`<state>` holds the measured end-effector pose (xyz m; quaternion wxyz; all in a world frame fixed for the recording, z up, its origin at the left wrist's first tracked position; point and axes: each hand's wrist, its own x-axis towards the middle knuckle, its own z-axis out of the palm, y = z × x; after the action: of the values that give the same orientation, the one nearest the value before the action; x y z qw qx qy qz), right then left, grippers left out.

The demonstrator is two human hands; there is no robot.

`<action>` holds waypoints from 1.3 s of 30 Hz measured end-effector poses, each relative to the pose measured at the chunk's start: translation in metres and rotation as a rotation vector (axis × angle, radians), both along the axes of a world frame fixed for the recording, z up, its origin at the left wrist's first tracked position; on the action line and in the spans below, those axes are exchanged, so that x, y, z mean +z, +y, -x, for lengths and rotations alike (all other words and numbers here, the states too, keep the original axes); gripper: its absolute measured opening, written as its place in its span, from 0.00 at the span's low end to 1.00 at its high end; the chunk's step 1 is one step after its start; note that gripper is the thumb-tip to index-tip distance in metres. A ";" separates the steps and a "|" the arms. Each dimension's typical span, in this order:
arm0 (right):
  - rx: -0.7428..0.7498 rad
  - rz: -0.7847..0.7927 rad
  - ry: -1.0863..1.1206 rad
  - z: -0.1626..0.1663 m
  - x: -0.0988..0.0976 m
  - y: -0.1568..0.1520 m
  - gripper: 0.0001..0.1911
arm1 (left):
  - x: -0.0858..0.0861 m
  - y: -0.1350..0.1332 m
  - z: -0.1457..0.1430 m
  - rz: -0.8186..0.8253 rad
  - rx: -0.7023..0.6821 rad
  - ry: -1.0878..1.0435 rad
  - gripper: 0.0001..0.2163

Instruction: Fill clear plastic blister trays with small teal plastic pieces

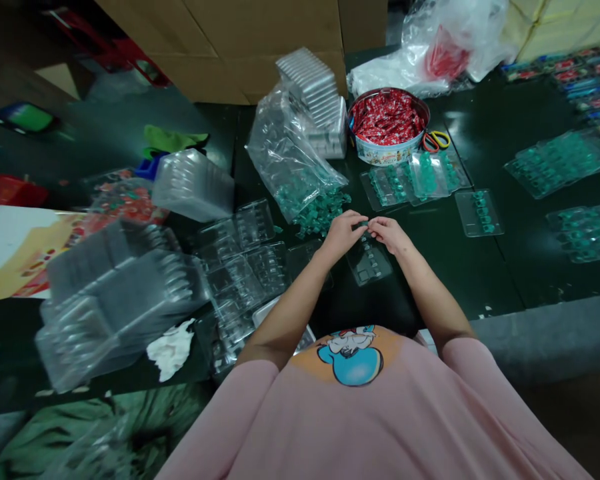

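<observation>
My left hand [347, 231] and my right hand [386, 233] meet over the top end of a clear plastic blister tray [371, 263], fingertips pinched together. Whatever lies between the fingertips is too small to make out. The tray lies flat on the dark table in front of me, with a row of small moulded hollows down its middle. Just beyond my left hand, a heap of small green plastic pieces [320, 210] spills from the mouth of a clear plastic bag [293, 150]. To the right, another clear tray [480, 213] holds a row of green pieces.
A round tin [387, 152] of red packets stands behind my hands, with scissors [435, 141] against it. Filled trays [560, 163] lie at the right. Stacks of clear trays [115, 293] and loose trays [245, 277] cover the left. Cardboard boxes [275, 40] stand at the back.
</observation>
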<state>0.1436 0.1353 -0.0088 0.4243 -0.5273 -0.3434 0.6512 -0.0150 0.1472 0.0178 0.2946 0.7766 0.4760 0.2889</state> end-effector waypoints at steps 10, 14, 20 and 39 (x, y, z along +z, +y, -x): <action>-0.026 -0.228 -0.199 -0.014 -0.029 -0.006 0.11 | -0.046 -0.009 0.004 0.083 0.088 0.094 0.11; -0.005 -0.246 -0.207 -0.016 -0.034 -0.009 0.11 | -0.055 -0.011 0.001 0.061 0.061 0.167 0.11; 0.006 -0.257 -0.249 -0.016 -0.034 -0.011 0.11 | -0.059 -0.012 0.000 0.024 0.032 0.233 0.09; 0.266 -0.487 -0.840 -0.001 -0.026 -0.010 0.06 | -0.065 -0.014 0.008 0.091 0.076 0.058 0.09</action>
<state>0.1449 0.1256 -0.0345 0.2734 -0.5814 -0.6907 0.3320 -0.0229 0.1332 -0.0473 0.3044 0.7517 0.5263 0.2553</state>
